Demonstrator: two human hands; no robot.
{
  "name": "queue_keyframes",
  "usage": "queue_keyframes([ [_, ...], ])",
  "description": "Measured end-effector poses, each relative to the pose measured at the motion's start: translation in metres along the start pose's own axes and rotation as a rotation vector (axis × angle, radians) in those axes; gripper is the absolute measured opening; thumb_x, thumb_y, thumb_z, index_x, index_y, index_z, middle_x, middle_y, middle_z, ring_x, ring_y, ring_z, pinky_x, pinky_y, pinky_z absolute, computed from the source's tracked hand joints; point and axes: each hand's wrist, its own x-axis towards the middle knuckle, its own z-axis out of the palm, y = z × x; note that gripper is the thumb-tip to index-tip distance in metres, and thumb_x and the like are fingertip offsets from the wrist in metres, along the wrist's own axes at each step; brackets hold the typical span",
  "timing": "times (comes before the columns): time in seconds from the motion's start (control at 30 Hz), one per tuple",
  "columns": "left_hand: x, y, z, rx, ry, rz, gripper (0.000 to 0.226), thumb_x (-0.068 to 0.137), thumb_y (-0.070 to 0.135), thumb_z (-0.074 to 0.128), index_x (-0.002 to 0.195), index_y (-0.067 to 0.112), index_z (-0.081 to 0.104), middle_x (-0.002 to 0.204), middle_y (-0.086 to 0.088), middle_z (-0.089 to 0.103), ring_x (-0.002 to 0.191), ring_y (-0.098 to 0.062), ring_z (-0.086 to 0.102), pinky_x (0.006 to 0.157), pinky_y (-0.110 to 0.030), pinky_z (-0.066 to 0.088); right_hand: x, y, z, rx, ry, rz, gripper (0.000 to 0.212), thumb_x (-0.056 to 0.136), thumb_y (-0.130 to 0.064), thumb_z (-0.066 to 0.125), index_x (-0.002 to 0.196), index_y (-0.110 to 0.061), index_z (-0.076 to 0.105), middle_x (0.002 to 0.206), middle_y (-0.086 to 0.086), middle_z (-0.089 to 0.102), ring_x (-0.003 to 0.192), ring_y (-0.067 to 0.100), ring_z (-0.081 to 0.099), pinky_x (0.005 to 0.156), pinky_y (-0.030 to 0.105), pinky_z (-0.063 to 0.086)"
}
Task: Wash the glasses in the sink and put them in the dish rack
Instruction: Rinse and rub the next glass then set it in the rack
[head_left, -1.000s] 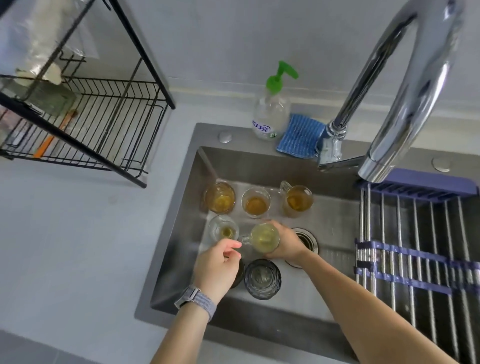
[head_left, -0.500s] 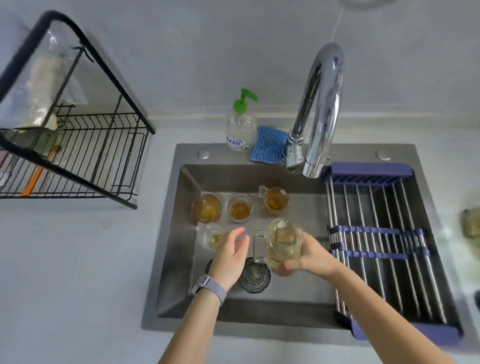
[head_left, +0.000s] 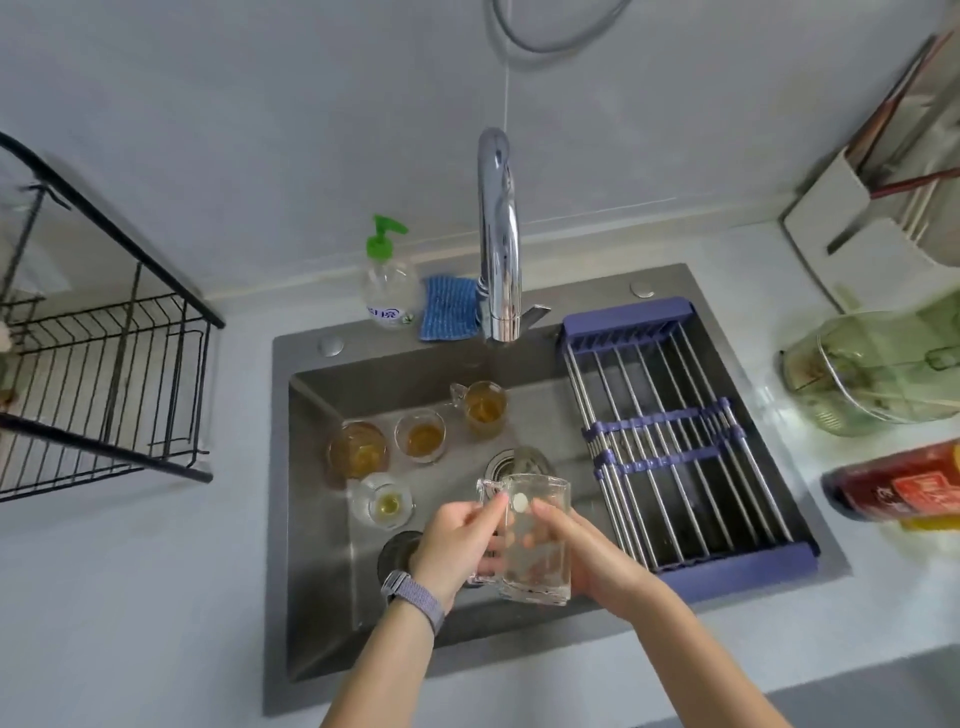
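Glass mug (head_left: 535, 540), clear and with a handle on its left side, is held above the near part of the sink basin (head_left: 311, 519), clear of the floor of the basin and of the other glasses. The handle side is gripped by the left hand (head_left: 457, 545), fingers curled round it; a woven grey watch strap (head_left: 415, 597) is worn on that wrist. The right wall of the mug is clasped by the right hand (head_left: 597, 561), the thumb laid across the glass near the rim. A small white sticker is seen on the mug; no writing can be read on it.

Open room is left to the right of the mug, up to the blue roll-up drying rack (head_left: 675, 447) laid over the right part of the sink. Four glasses with amber or yellowish liquid stand farther back and to the left: a handled glass (head_left: 483, 408), a small tumbler (head_left: 420, 435), a wider tumbler (head_left: 357, 452) and a clear glass (head_left: 382, 501). A dark glass (head_left: 397, 551) is partly hidden just beside the left wrist. The drain (head_left: 514, 460) lies behind the mug, under the chrome tap (head_left: 498, 234).

A pale countertop (head_left: 130, 571) surrounds the steel sink. The black wire dish rack (head_left: 104, 389) stands on it, well apart to the left. A soap bottle with a green pump (head_left: 387, 280) and a blue cloth (head_left: 447, 309) rest on the back rim; the bottle's label cannot be read. On a red packet (head_left: 904, 480) at the right, the writing is blurred.
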Motion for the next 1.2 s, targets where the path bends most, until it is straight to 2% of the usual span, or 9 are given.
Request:
queue_keyframes([
  [0.1, -0.002, 0.005, 0.001, -0.065, 0.035, -0.036, 0.029, 0.094, 0.037, 0.06, 0.093, 0.01, 0.072, 0.09, -0.007, 0.075, 0.077, -0.023, 0.071, 0.078, -0.046, 0.06, -0.014, -0.019, 0.002, -0.166, -0.002, 0.107, 0.086, 0.067, -0.088, 0.051, 0.126, -0.027, 0.059, 0.111, 0.007, 0.065, 0.101, 0.037, 0.068, 0.083, 0.052, 0.055],
  [0.2, -0.003, 0.014, -0.004, -0.118, 0.046, -0.064, 0.027, 0.096, 0.032, 0.059, 0.095, 0.007, 0.07, 0.082, -0.007, 0.075, 0.066, -0.02, 0.072, 0.059, -0.035, 0.06, -0.024, -0.065, 0.0, -0.441, 0.051, 0.155, 0.079, 0.085, -0.082, 0.025, 0.136, -0.028, 0.053, 0.13, 0.005, 0.061, 0.103, 0.024, 0.066, 0.092, 0.044, 0.053],
  [0.33, -0.001, 0.026, -0.015, -0.176, 0.064, -0.134, 0.025, 0.097, 0.03, 0.057, 0.102, 0.007, 0.065, 0.09, -0.011, 0.076, 0.069, -0.024, 0.074, 0.052, -0.029, 0.056, -0.001, -0.13, -0.006, -0.655, 0.509, -0.267, 0.062, 0.093, -0.045, 0.059, 0.145, -0.016, 0.041, 0.145, 0.004, 0.048, 0.126, 0.02, 0.052, 0.103, 0.031, 0.041],
  [0.47, -0.002, 0.037, -0.019, -0.251, 0.084, -0.068, 0.027, 0.097, 0.031, 0.057, 0.101, 0.006, 0.067, 0.094, -0.011, 0.075, 0.075, -0.022, 0.073, 0.059, -0.031, 0.058, 0.029, -0.181, 0.006, -0.829, 0.599, -0.604, 0.059, 0.094, -0.024, 0.062, 0.148, -0.019, 0.037, 0.145, 0.007, 0.047, 0.123, 0.022, 0.053, 0.104, 0.036, 0.044],
  [0.6, -0.004, 0.041, -0.017, -0.299, 0.151, 0.081, 0.019, 0.096, 0.03, 0.058, 0.093, 0.014, 0.068, 0.096, 0.0, 0.074, 0.091, -0.015, 0.071, 0.082, -0.036, 0.059, 0.061, -0.202, 0.004, -1.106, 0.617, -0.594, 0.048, 0.095, -0.02, 0.059, 0.142, -0.016, 0.047, 0.141, 0.008, 0.053, 0.13, 0.031, 0.046, 0.107, 0.042, 0.04],
  [0.73, -0.002, 0.043, -0.02, -0.387, 0.134, 0.131, 0.026, 0.089, 0.032, 0.065, 0.099, 0.009, 0.068, 0.106, 0.003, 0.073, 0.099, -0.014, 0.07, 0.084, -0.032, 0.059, 0.073, -0.206, -0.005, -1.293, 0.567, -0.458, 0.022, 0.097, -0.015, 0.054, 0.112, -0.004, 0.066, 0.108, 0.017, 0.068, 0.092, 0.032, 0.06, 0.077, 0.035, 0.047],
  [0.9, 0.002, 0.045, -0.026, -0.246, 0.118, 0.216, 0.041, 0.062, 0.038, 0.079, 0.053, 0.014, 0.047, 0.115, 0.01, 0.07, 0.107, -0.008, 0.066, 0.097, -0.044, 0.052, 0.076, -0.205, -0.006, -1.297, 0.58, -0.437, 0.02, 0.098, -0.014, 0.053, 0.106, -0.003, 0.067, 0.1, 0.018, 0.068, 0.083, 0.032, 0.059, 0.072, 0.035, 0.045],
  [1.07, 0.011, 0.045, -0.023, -0.172, 0.144, 0.276, 0.048, 0.066, 0.035, 0.081, 0.049, 0.016, 0.04, 0.112, 0.014, 0.069, 0.104, 0.003, 0.062, 0.099, -0.04, 0.05, 0.074, -0.2, -0.005, -1.27, 0.594, -0.44, 0.022, 0.099, -0.012, 0.05, 0.105, 0.001, 0.067, 0.097, 0.021, 0.067, 0.073, 0.026, 0.047, 0.067, 0.029, 0.037],
  [1.2, 0.018, 0.044, -0.023, -0.169, 0.156, 0.29, 0.048, 0.074, 0.026, 0.08, 0.046, 0.018, 0.042, 0.114, 0.011, 0.069, 0.11, -0.004, 0.061, 0.096, -0.038, 0.05, 0.074, -0.196, -0.004, -1.236, 0.6, -0.487, 0.021, 0.098, -0.012, 0.051, 0.1, 0.002, 0.067, 0.091, 0.021, 0.066, 0.071, 0.028, 0.047, 0.066, 0.031, 0.037],
])
